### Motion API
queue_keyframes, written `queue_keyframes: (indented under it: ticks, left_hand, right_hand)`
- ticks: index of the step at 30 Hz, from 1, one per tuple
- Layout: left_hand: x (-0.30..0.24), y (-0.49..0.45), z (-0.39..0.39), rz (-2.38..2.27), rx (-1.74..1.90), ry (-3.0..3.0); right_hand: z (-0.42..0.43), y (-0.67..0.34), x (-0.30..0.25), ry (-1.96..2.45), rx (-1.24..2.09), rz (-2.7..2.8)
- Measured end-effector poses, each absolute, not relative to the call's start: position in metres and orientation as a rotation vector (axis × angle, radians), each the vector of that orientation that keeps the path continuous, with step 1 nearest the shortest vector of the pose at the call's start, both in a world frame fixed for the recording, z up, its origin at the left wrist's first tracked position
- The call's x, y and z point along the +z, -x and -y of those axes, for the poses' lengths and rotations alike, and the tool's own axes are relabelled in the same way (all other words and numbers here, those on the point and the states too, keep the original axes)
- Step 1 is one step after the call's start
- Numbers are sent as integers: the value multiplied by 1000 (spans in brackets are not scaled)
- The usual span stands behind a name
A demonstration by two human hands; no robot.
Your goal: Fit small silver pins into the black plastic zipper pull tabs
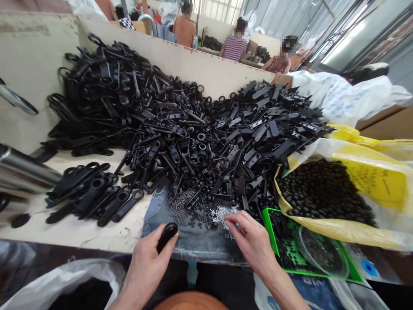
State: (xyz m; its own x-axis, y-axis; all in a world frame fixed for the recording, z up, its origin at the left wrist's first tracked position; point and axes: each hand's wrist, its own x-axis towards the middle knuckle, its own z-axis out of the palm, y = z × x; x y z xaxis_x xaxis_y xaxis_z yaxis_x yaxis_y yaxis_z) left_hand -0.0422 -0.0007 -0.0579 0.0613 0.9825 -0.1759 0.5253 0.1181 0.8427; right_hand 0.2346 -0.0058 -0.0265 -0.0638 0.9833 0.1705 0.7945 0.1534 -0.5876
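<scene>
My left hand [149,258] is closed around a flat black plastic handle piece [167,235], held just above the near edge of the table. My right hand [250,239] reaches into a small heap of shiny metal pins [221,214] lying on a piece of blue denim cloth [158,211], with thumb and fingers pinched together at the pins; whether a pin is between them is too small to see. Small black rings and screws [190,206] lie scattered on the cloth between the hands.
A large pile of black plastic parts [193,125] covers the table up to the pale board wall [206,69]. Black handles [93,193] lie grouped at left. A yellow bag of small black balls [322,193] and a green tray [322,271] sit right. Three people sit beyond the wall.
</scene>
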Motion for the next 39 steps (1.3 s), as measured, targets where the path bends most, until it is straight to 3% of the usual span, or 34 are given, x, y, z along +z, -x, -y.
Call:
queue_keyframes:
  ticks: [12,20,26,39]
  left_hand:
    - [-54,38,2,-1571,766,-1615]
    - [-56,37,-1,-1557,754,-1659]
    - [-58,38,0,-1567,791,-1685]
    - [-82,54,-9,-1582,791,-1685]
  right_hand:
    - [-25,-192,-25,2018,215,2229]
    - [-34,-189,-15,1856,557,2091]
    - [-15,-224,-14,1825,581,1933]
    - [0,-241,-16,1859,227,2046]
